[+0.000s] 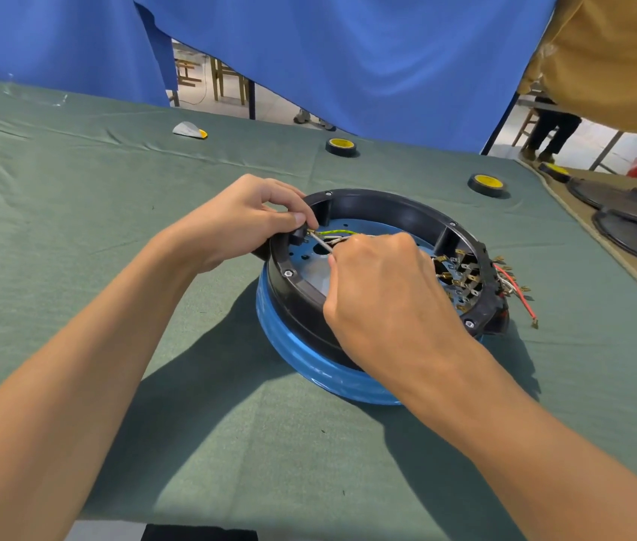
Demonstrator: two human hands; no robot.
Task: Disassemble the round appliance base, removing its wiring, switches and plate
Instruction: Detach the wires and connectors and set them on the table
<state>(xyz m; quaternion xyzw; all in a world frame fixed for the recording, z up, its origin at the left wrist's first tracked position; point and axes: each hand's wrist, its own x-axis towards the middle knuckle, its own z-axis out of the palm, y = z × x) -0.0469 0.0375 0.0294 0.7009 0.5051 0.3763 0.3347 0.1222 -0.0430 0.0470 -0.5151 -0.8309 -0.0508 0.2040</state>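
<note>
Nearest, the right hand was curled over the round appliance base, its fingertips pinching the wires. From that pinch the wires, a green-yellow lead with a white one alongside, ran leftward and slightly away, their long axis crossing the open base above the metal plate. At their far end the left hand pinched the black fitting at the rim, thumb and forefinger closed on it. The next pull likely turns on that line: the fitting outward of the left grip, the wires inward toward the right. Right of the right-hand grip stood the switch terminals. Farther off lay a tape roll.
</note>
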